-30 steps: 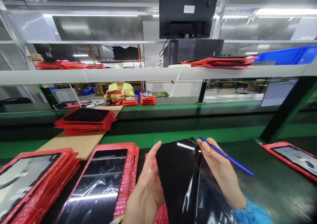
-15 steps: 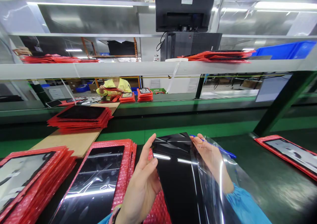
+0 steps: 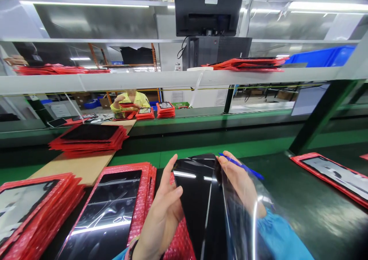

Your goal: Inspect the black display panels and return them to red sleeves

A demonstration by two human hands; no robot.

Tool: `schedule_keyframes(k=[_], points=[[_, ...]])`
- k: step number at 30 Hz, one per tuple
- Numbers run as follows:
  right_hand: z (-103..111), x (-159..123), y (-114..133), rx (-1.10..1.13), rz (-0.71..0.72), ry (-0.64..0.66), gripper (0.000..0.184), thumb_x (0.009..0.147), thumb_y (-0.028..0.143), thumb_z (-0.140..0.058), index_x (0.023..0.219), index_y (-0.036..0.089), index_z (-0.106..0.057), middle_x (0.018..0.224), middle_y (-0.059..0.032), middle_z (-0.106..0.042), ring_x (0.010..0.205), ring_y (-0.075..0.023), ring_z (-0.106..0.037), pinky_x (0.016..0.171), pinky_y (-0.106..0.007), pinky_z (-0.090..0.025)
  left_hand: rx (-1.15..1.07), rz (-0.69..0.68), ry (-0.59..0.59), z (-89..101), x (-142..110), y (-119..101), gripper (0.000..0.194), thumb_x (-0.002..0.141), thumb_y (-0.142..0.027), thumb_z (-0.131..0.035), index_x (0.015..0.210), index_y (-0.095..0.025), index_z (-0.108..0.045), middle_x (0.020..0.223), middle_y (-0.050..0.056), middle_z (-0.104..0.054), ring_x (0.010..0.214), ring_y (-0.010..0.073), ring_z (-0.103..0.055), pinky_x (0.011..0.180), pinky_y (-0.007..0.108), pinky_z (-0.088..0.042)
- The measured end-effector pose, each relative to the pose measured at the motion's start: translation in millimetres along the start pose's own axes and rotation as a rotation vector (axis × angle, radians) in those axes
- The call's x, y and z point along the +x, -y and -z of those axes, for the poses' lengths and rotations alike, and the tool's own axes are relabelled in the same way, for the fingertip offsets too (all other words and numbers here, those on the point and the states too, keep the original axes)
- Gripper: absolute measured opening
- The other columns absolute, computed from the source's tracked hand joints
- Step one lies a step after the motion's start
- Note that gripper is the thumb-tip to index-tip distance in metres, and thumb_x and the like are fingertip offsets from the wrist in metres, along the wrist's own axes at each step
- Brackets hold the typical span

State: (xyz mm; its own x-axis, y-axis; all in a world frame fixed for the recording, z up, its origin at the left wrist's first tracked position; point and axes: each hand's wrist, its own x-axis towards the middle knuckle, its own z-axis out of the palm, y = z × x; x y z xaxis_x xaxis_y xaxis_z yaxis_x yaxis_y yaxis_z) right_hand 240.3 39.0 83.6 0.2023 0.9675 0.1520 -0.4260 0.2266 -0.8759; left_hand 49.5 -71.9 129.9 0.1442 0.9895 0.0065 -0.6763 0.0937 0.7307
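Note:
A glossy black screen panel point(image 3: 198, 210) is tilted up in front of me. My left hand point(image 3: 162, 214) grips its left edge, with the index finger stretched up along the side. At the panel's top right corner my right hand point(image 3: 238, 175) pinches a clear film point(image 3: 244, 229). The film stands away from the panel on the right, curving over my right wrist. A thin blue pen-like tool point(image 3: 241, 165) lies across the right fingers. Under the panel, red bubble wrap point(image 3: 181, 241) shows beside my left hand.
Another black panel point(image 3: 106, 214) lies on red bubble bags to the left. Further left is a red stack point(image 3: 40, 210); another stack point(image 3: 89, 139) rests on a wooden board point(image 3: 71, 168). A framed part point(image 3: 330, 172) lies right, near a green post point(image 3: 319, 118). A yellow-clad person point(image 3: 132, 99) works beyond.
The clear film has moved further off the panel's right side and curls more. My right hand has risen slightly with the blue tool. The whole view has shifted a little.

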Motion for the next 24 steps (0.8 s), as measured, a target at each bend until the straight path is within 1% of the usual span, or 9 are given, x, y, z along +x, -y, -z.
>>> schedule_keyframes(k=[3,5,9,12,14,17,19,21,24], points=[[-4,-11,6,-0.021,0.003,0.057,0.036,0.06,0.019,-0.074,0.091,0.026,-0.059,0.07,0.0061,-0.068,0.076,-0.0168,-0.067,0.075,-0.027,-0.052,-0.004,-0.016,-0.005,-0.8,-1,2,0.064,0.084,-0.031,-0.06,0.141,-0.046,-0.035,0.106,-0.002,-0.07,0.104,0.018,-0.064,0.1,0.036,-0.042],[-8,-18,10,-0.053,0.027,0.09,0.035,0.063,0.018,-0.077,0.092,0.027,-0.058,0.078,0.0057,-0.069,0.081,-0.0165,-0.065,0.072,-0.025,-0.05,0.043,-0.042,-0.034,1.3,1,4,0.067,0.082,-0.036,-0.063,0.142,-0.046,-0.033,0.121,-0.003,-0.065,0.119,0.0194,-0.056,0.106,0.037,-0.035],[-15,-28,19,-0.201,0.147,0.116,0.034,0.07,0.018,-0.077,0.096,0.027,-0.056,0.11,-0.0004,-0.068,0.111,-0.0191,-0.06,0.086,-0.027,-0.048,0.302,-0.145,-0.079,13.0,9,8,0.087,0.07,-0.026,-0.075,0.143,-0.042,-0.032,0.153,-0.008,-0.035,0.142,0.0199,-0.026,0.113,0.028,-0.023],[-2,-24,15,-0.271,0.258,0.112,0.032,0.075,0.024,-0.074,0.101,0.028,-0.055,0.127,-0.004,-0.061,0.122,-0.0202,-0.054,0.096,-0.032,-0.046,0.469,-0.154,-0.088,27.7,18,12,0.096,0.067,-0.018,-0.077,0.146,-0.041,-0.027,0.159,-0.011,-0.017,0.146,0.0171,-0.008,0.115,0.027,-0.014],[19,-15,5,-0.349,0.284,0.082,0.03,0.078,0.029,-0.071,0.104,0.027,-0.057,0.13,-0.0044,-0.059,0.122,-0.0194,-0.055,0.102,-0.034,-0.043,0.533,-0.118,-0.145,39.1,24,14,0.091,0.072,-0.023,-0.073,0.147,-0.039,-0.024,0.16,-0.01,-0.011,0.146,0.0155,-0.003,0.115,0.028,-0.012],[58,0,-17,-0.399,0.241,0.017,0.033,0.07,0.036,-0.077,0.096,0.023,-0.062,0.117,-0.0049,-0.067,0.11,-0.0201,-0.062,0.106,-0.037,-0.038,0.595,-0.06,-0.232,56.7,35,17,0.072,0.086,-0.039,-0.058,0.149,-0.031,-0.024,0.16,-0.004,-0.012,0.146,0.0152,-0.005,0.115,0.029,-0.013],[77,6,-33,-0.418,0.168,0.049,0.033,0.063,0.04,-0.081,0.086,0.021,-0.066,0.096,-0.0044,-0.074,0.095,-0.0225,-0.069,0.095,-0.038,-0.048,0.63,-0.058,-0.275,68.7,44,21,0.066,0.09,-0.042,-0.05,0.149,-0.025,-0.025,0.16,-0.001,-0.014,0.146,0.0145,-0.005,0.116,0.028,-0.008],[88,8,-48,-0.433,0.093,0.117,0.031,0.061,0.041,-0.081,0.08,0.02,-0.069,0.078,-0.0023,-0.075,0.078,-0.022,-0.071,0.079,-0.035,-0.055,0.652,-0.046,-0.319,80.9,53,28,0.066,0.091,-0.041,-0.048,0.149,-0.022,-0.024,0.16,0.001,-0.011,0.146,0.015,-0.002,0.116,0.027,-0.004],[91,8,-64,-0.437,0.024,0.197,0.029,0.065,0.043,-0.079,0.077,0.018,-0.071,0.064,0.0,-0.073,0.064,-0.0191,-0.07,0.065,-0.03,-0.056,0.678,-0.022,-0.378,98.6,65,42,0.06,0.092,-0.037,-0.05,0.146,-0.02,-0.031,0.16,0.006,-0.012,0.146,0.0196,-0.007,0.117,0.034,-0.006]])
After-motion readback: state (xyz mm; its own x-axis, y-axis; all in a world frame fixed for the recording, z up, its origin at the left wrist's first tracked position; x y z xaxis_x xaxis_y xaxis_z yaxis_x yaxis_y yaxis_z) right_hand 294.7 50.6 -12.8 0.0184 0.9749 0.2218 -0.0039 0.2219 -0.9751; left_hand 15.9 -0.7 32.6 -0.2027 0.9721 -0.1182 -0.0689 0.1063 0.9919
